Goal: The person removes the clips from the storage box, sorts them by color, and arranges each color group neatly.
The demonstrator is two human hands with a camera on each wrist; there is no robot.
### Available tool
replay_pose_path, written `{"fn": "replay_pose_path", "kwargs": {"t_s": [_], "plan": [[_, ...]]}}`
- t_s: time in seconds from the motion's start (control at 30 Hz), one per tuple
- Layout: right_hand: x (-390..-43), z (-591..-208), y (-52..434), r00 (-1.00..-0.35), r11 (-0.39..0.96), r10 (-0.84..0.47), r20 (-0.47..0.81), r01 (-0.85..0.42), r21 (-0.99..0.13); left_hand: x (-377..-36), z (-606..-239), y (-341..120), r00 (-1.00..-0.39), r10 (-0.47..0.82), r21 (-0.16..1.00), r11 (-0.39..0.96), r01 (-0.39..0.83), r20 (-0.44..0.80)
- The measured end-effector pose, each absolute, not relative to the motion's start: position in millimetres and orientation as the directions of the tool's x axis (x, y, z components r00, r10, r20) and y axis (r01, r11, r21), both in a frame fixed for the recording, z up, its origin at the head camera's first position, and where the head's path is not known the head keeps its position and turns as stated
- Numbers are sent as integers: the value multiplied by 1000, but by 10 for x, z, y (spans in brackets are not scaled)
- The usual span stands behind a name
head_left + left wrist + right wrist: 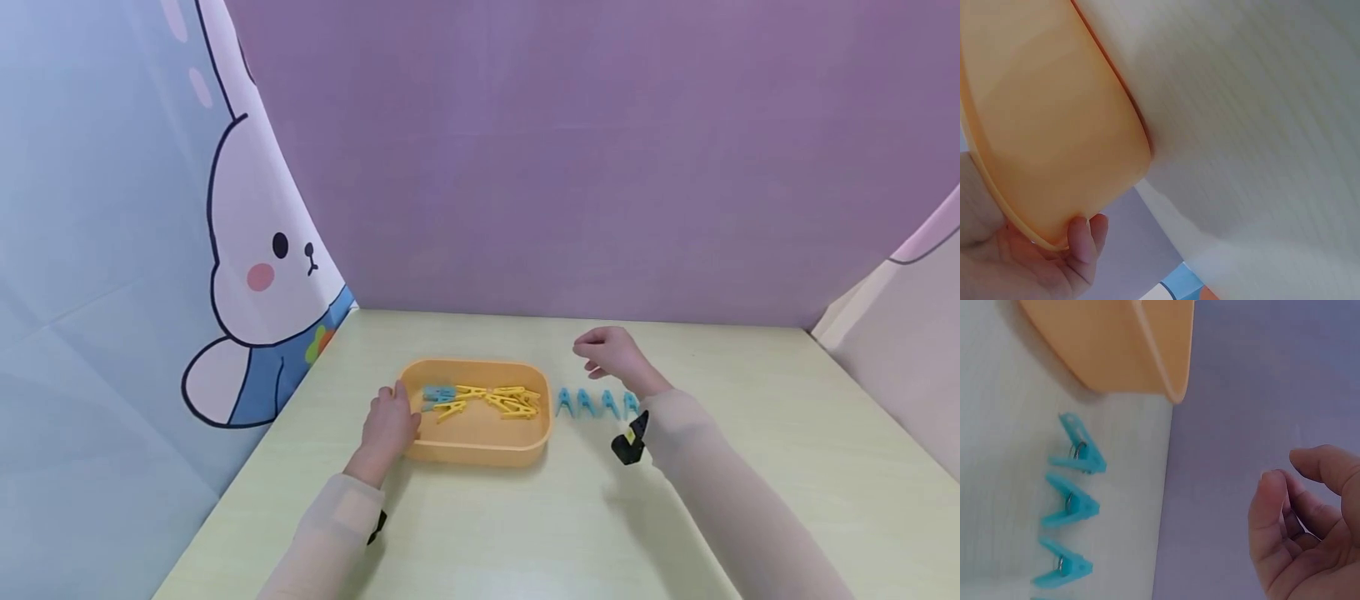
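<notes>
Your left hand (390, 423) grips the shallow orange plastic tray (480, 446) of yellow pegs (512, 401) by its rim to steady it, while your right hand (611, 352) hovers empty, fingers loosely curled, just behind the row of blue plastic clothespegs (596, 403) on the surface.
</notes>
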State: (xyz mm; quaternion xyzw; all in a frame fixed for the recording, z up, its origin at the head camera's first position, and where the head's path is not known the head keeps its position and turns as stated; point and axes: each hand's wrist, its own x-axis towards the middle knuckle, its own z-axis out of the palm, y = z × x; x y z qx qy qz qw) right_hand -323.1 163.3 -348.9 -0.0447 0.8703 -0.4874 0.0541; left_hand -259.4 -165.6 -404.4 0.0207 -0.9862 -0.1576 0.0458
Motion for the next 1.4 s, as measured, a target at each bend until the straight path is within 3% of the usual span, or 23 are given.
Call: {"fn": "replay_pose_path", "kwargs": {"t_s": [1.4], "plan": [[-3320,-3449,596,-960,464,-277,-36,-101,-880,-2599,-4111,-1588,-990,-49,287,958,-9,131]]}}
